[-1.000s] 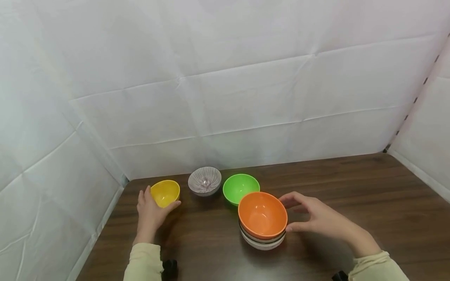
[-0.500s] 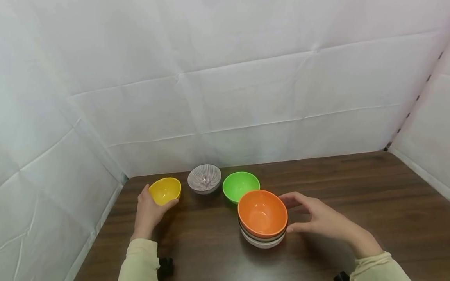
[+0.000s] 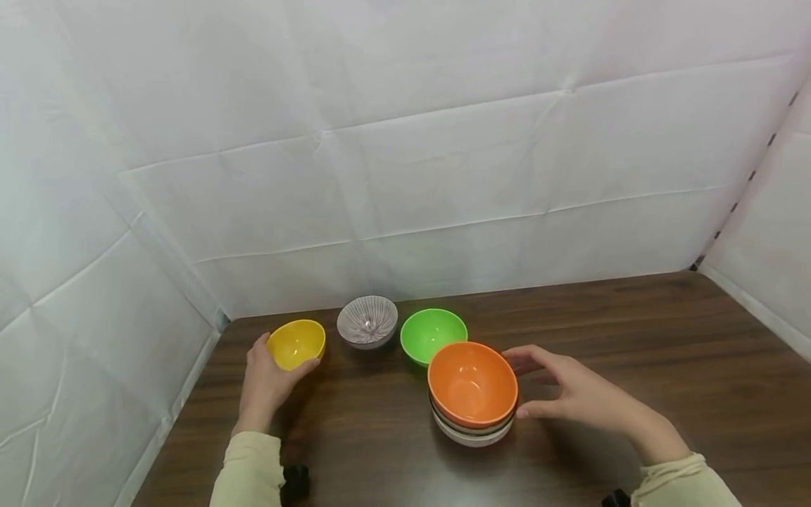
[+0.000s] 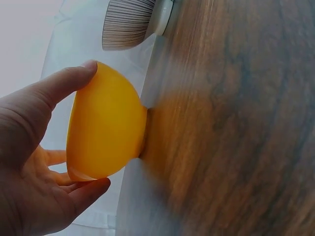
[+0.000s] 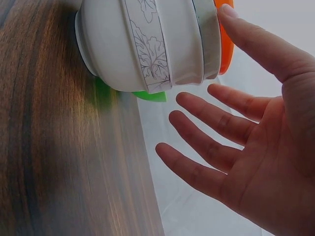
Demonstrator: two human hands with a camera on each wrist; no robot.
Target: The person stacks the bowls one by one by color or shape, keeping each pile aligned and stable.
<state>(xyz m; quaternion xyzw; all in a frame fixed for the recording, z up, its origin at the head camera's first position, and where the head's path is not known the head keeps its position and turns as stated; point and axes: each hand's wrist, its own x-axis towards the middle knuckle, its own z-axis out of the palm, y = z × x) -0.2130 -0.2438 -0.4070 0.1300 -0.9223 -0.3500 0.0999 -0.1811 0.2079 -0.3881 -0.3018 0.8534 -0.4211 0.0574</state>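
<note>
My left hand (image 3: 265, 384) grips a small yellow bowl (image 4: 106, 123) at the far left of the table, thumb on one side of the rim and fingers on the opposite side. The bowl's foot sits at the wood surface in the left wrist view. On the right stands a stack of bowls, an orange bowl (image 3: 472, 387) on top and a white bowl with a leaf-pattern band (image 5: 113, 44) at the bottom. My right hand (image 3: 573, 391) is beside this stack, its thumb tip at the orange rim and its other fingers loosely spread, apart from the bowls.
A grey striped bowl (image 3: 367, 324) and a green bowl (image 3: 434, 334) stand in a row at the back, right of the yellow one. The orange rim overlaps the green bowl in the head view. White sheeting (image 3: 431, 162) hangs behind the dark wooden table (image 3: 355, 436).
My left fingers and thumb have drawn closer in around the yellow bowl's rim. The right hand and the stack stay put, and the head view has shifted slightly.
</note>
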